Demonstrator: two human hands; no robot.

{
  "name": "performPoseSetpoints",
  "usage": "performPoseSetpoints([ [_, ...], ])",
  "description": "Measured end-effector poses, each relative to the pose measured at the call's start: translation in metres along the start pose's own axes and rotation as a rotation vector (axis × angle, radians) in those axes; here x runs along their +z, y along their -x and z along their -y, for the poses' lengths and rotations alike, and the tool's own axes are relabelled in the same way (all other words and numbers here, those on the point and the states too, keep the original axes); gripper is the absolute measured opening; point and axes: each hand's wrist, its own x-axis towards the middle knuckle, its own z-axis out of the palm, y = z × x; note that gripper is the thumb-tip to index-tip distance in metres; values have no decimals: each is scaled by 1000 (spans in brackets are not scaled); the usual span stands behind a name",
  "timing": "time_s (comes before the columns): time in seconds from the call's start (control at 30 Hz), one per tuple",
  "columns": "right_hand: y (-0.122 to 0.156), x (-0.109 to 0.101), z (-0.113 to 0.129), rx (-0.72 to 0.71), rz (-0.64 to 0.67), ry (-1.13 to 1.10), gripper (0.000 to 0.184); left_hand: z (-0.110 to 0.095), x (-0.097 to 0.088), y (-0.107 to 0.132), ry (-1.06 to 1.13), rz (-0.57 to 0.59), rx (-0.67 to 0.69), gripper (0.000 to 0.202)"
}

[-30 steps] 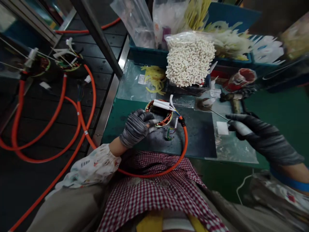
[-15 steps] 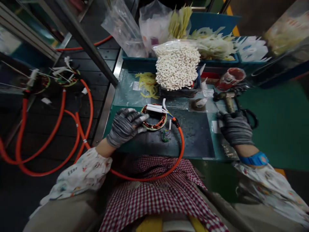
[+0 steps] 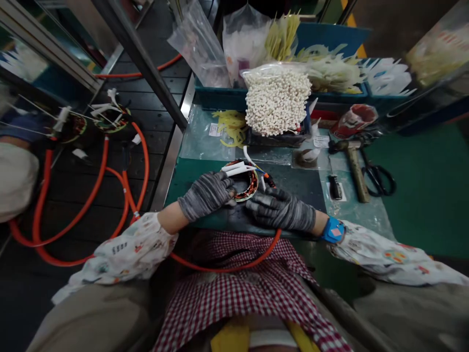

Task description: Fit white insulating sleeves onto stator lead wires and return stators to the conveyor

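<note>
Roughly upward-facing wound ring (image 3: 252,185), white sleeves (image 3: 237,170) lying sideways across.

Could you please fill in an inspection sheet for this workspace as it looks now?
Surface: green bench with a dark mat on it.
Job's things: wound stator on the mat, white sleeves across its top.
Clutter: screwdriver, hammer and black-handled scissors lie right of the mat; bag of white sticks behind it.
Grip: gloved left hand at the stator's left rim; gloved right hand by its right side. Whether either is closed on anything is unclear.
Cables: orange cable passes under the right hand and loops across the checked apron.
Surroundings: more stators and orange cables at left; another person's sleeve at the left edge.
</note>
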Motion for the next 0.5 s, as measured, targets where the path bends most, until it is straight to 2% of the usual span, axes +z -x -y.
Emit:
performPoseSetpoints([
  [0.07,3,-12,-3,-101,-21,-21,22,-11,11,10,11,-72,-66,22],
  [0.13,6,-29,-1,-100,-42,-50,22,-18,24,18,24,-157,-149,20],
  [0.23,13,-55,9,141,-45,-81,36,-17,33,23,158,-233,-245,19],
  [0.3,17,-67,13,336,-44,-137,39,-11,27,24,319,-248,-249,29],
  [0.37,21,-73,13,483,-73,-275,27,-6,11,20,437,-272,-229,40],
  [0.47,26,-72,7,628,-191,-595,10,-12,-15,4,466,-380,-169,44],
  [0.5,26,-69,5,684,-241,-692,12,-17,-20,-5,454,-404,-119,46],
])
